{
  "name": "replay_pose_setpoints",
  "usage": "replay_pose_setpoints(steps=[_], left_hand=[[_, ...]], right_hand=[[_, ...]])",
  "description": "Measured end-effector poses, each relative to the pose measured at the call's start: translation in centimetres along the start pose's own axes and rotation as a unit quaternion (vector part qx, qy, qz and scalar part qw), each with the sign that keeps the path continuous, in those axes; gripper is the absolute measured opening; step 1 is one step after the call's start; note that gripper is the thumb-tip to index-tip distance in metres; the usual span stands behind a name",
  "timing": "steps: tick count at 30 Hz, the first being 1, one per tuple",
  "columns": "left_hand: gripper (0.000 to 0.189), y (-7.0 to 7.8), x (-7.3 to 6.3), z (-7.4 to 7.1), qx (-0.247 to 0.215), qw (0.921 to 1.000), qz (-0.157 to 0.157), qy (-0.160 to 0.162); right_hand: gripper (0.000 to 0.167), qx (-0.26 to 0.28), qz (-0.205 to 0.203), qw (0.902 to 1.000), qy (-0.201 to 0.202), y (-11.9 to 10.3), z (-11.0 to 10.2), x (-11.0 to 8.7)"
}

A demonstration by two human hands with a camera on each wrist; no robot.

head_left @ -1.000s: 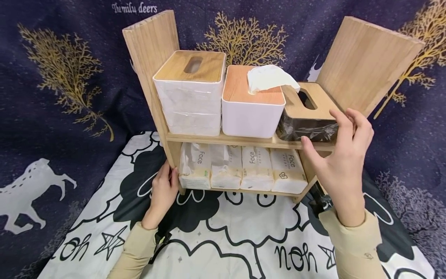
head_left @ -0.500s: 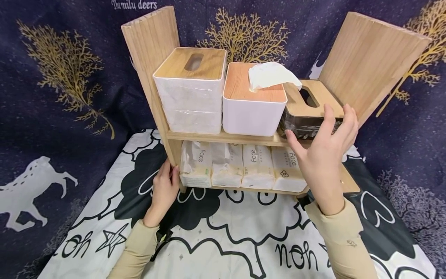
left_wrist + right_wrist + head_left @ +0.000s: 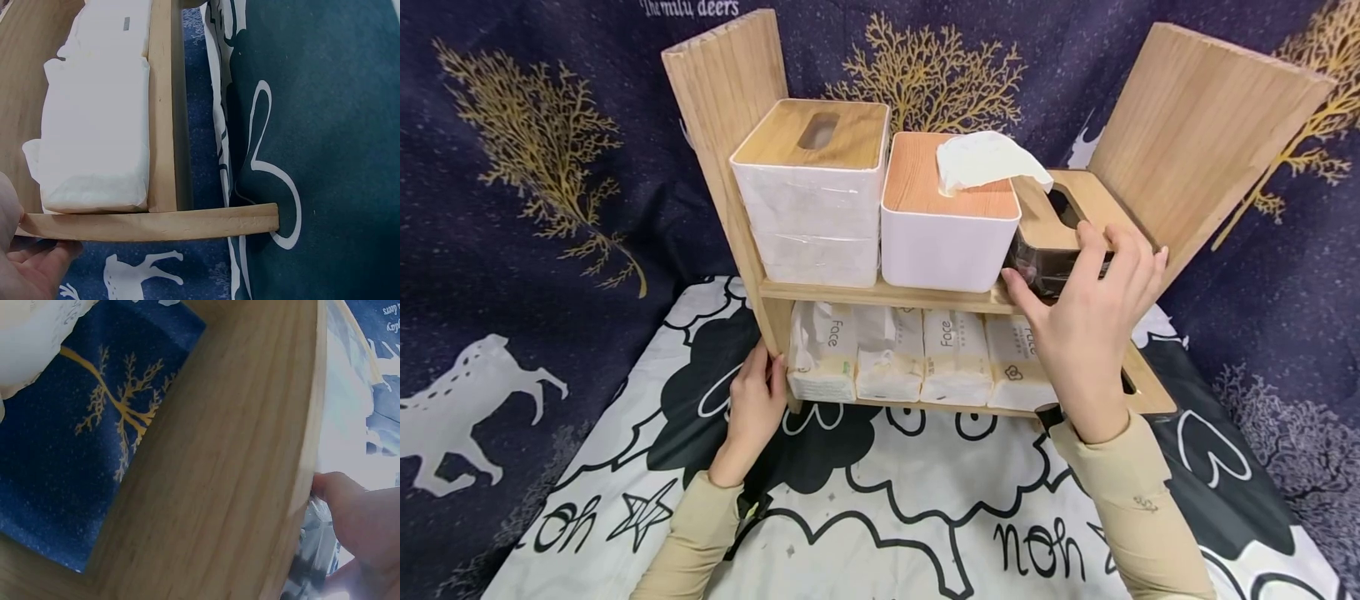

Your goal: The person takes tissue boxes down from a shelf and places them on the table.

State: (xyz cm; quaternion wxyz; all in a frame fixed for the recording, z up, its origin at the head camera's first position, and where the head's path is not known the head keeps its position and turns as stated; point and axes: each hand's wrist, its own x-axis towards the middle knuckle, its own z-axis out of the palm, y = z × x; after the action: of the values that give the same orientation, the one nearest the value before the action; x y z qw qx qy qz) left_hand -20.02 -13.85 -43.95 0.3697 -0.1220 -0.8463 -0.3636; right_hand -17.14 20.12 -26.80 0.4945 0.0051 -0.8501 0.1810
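A wooden two-tier shelf (image 3: 887,296) stands in front of me with tissue boxes above and tissue packs below. My left hand (image 3: 756,407) grips the lower part of its left side panel (image 3: 150,226), thumb and fingers on opposite faces. On the upper tier at the right is a dark tissue box (image 3: 1037,265) with a wood lid, wrapped in clear film. My right hand (image 3: 1086,333) holds this box from the front, thumb at its left corner and fingers curled over the lid's right part. The hand hides much of its front.
A white tissue box (image 3: 951,250) with a tissue sticking out stands left of the dark one. Farther left is a wrapped white box (image 3: 816,217) with a wood lid. Several tissue packs (image 3: 891,358) fill the lower tier. A wooden lid (image 3: 1150,392) shows beyond the shelf's right side.
My right hand has moved left and slightly up, onto the dark tissue box. The left hand stays on the side panel. The whole view has shifted slightly.
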Motion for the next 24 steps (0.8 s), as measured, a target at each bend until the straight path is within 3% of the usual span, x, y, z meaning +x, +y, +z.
replay_pose_setpoints(steps=[24], left_hand=[[0.039,0.2,-0.1,-0.1,-0.001,0.9999,-0.008,-0.009]], right_hand=[[0.073,0.015,0.014,0.9997,0.013,-1.2,-2.2,-1.8]])
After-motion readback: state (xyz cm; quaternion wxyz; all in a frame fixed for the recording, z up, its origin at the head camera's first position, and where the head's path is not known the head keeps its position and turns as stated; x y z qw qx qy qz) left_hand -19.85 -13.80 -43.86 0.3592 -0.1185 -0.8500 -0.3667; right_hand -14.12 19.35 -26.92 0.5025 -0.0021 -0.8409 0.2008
